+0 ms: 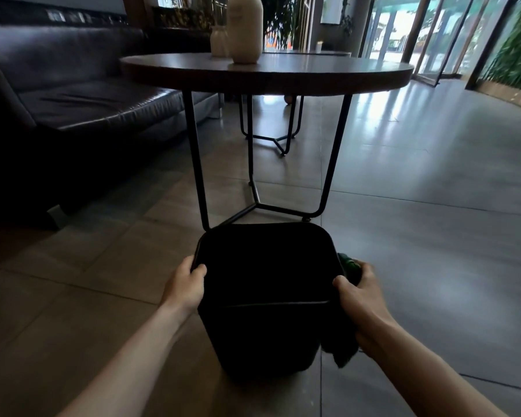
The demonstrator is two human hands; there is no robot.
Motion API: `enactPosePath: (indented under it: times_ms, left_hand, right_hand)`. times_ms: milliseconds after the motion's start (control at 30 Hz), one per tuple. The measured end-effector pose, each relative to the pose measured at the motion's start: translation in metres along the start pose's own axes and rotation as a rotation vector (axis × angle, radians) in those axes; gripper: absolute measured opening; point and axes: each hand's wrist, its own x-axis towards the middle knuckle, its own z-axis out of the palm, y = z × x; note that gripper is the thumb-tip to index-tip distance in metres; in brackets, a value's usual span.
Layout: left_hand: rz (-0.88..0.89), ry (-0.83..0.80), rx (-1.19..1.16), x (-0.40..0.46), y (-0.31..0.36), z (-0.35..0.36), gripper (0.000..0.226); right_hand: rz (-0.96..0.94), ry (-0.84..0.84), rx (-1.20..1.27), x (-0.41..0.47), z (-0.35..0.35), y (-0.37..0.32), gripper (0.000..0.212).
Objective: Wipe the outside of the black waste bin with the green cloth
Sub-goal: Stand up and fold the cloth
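The black waste bin (265, 335) stands upright on the tiled floor just in front of me, its open top facing the camera. My left hand (185, 285) grips the bin's left rim, thumb over the edge. My right hand (360, 291) holds the right rim with the green cloth (345, 349) pressed between palm and the bin's outer right wall. Part of the cloth pokes out above the fingers and a dark fold hangs down below the wrist.
A round wooden table (313, 75) on thin black metal legs (197, 164) stands directly behind the bin, carrying two pale vases (245, 28). A dark leather sofa (73, 94) fills the left. Open tiled floor (433, 191) stretches right toward glass doors.
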Motion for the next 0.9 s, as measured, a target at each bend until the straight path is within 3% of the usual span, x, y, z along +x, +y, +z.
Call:
enactPosePath:
  times_ms: [233,500,600,667,767,900]
  left_hand:
    - [-0.017,-0.129,-0.182,0.011,0.008,0.007,0.028]
    - [0.046,-0.161,0.074,0.011,0.015,0.012,0.043]
    - [0.085,-0.208,0.161,0.010,0.016,0.007,0.049]
    - [0.209,-0.121,0.324,0.005,0.021,0.002,0.059]
    - [0.423,-0.028,0.319,-0.013,0.053,-0.001,0.064]
    - [0.679,-0.213,0.321,-0.043,0.118,0.004,0.070]
  right_hand:
    - [0.015,0.003,0.043,0.023,0.010,-0.007,0.019]
    - [0.066,0.035,0.080,0.016,-0.012,-0.014,0.031]
    - [-0.104,0.169,-0.207,0.009,-0.020,-0.028,0.036]
    - [-0.283,0.180,-0.340,-0.001,-0.024,-0.042,0.040]
    - [-0.513,0.048,-0.451,-0.015,-0.025,-0.068,0.056]
    - [-0.639,-0.217,-0.516,-0.032,-0.014,-0.102,0.074]
